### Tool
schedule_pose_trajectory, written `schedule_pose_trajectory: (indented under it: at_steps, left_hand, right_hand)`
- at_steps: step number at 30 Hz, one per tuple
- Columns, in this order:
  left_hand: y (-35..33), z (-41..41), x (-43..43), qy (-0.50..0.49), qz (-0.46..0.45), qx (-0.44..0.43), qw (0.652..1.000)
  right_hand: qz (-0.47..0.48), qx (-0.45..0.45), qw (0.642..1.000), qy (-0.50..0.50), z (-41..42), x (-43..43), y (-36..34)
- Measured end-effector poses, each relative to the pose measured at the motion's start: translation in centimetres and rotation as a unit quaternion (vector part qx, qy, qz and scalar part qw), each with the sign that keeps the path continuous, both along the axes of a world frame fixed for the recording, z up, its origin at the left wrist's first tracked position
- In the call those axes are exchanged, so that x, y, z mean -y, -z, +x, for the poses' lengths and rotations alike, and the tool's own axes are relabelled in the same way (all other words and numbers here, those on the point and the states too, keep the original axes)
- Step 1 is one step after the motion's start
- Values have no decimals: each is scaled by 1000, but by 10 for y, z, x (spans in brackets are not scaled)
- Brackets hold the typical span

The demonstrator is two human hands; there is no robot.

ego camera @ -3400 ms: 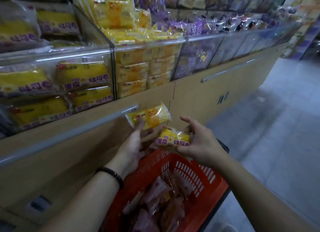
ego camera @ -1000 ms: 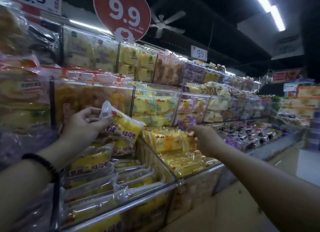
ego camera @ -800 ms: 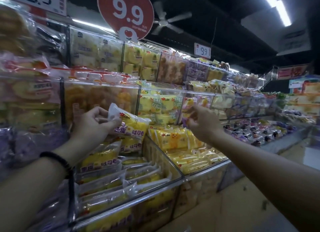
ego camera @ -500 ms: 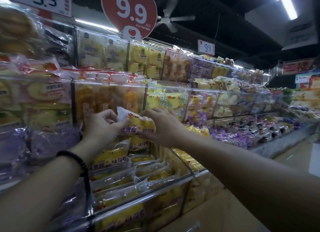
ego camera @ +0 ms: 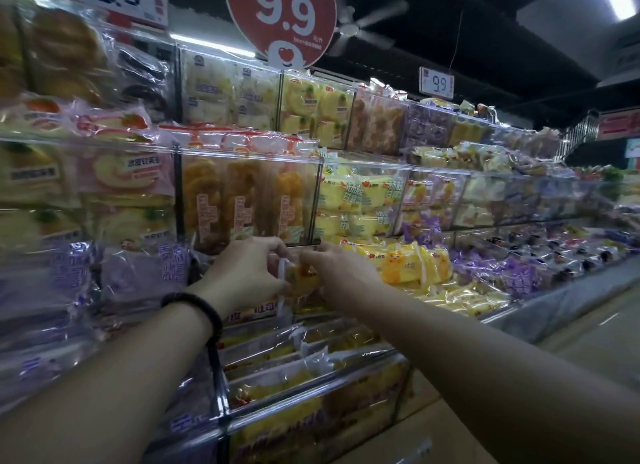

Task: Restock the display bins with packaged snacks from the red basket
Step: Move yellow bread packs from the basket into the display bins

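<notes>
A yellow snack packet (ego camera: 300, 279) sits between both my hands, low over the back of the clear bin (ego camera: 311, 387) of matching yellow packets. My left hand (ego camera: 247, 276) grips its left end and my right hand (ego camera: 337, 273) grips its right end, so most of the packet is hidden. The bin holds several flat yellow packets with purple lettering. The red basket is out of view.
To the right is a bin of yellow bear-print packets (ego camera: 412, 266), then purple packets (ego camera: 512, 273). Purple packets (ego camera: 69, 283) fill the bin on the left. Upper clear shelves (ego camera: 242, 200) hold more bread packs. A red 9.9 price sign (ego camera: 282, 16) hangs above. The aisle floor (ego camera: 588, 332) lies at right.
Both hands have pushed the yellow packet forward and down towards the back of the yellow bin. Earlier my right hand came over from the bear-print bin to join the left on the packet.
</notes>
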State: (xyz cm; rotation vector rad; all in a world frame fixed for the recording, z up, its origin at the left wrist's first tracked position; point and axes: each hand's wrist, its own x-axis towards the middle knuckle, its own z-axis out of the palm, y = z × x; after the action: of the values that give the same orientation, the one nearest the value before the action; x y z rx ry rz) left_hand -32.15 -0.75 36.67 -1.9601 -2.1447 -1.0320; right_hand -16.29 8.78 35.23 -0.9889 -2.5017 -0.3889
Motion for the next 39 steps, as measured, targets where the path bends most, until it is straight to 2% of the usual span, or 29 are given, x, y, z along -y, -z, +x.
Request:
schedule_pose_trajectory:
  at_steps: [5,7,11,15,21,26,28,31,35,39]
  left_hand:
    - [0,0,-4,-38,-17,-78,996]
    - [0,0,-2,-42,-13,-89,995]
    - [-2,3,5,-17,-26,-94,995]
    - [-12,6,22,2,28,-79,996]
    - [-27,91,70,85,0,-34,996]
    - [27,179,103,189,-143,-69,969]
    - [62,204,106,216,-190,-75,955]
    - [120,233,102,213,-287,-93,929]
    - [200,254,88,221,-413,-114,876]
    - [276,260,73,216,-481,-122,841]
  right_hand:
    - [-51,45,998,-5,-6,-2,-5]
    - [-58,37,998,1,-2,1,-11]
    - [-80,-38,996,23,21,21,-21]
    - [-91,-93,991,10,70,51,-30]
    - [-136,-97,986,-2,150,113,-27]
    - [-214,-138,967,-16,203,148,21]
    - [-245,-129,961,-10,223,155,54]
    - [-323,-96,941,22,249,155,111]
    - [-401,-53,912,74,278,141,193]
    - [-466,-13,875,128,300,126,279]
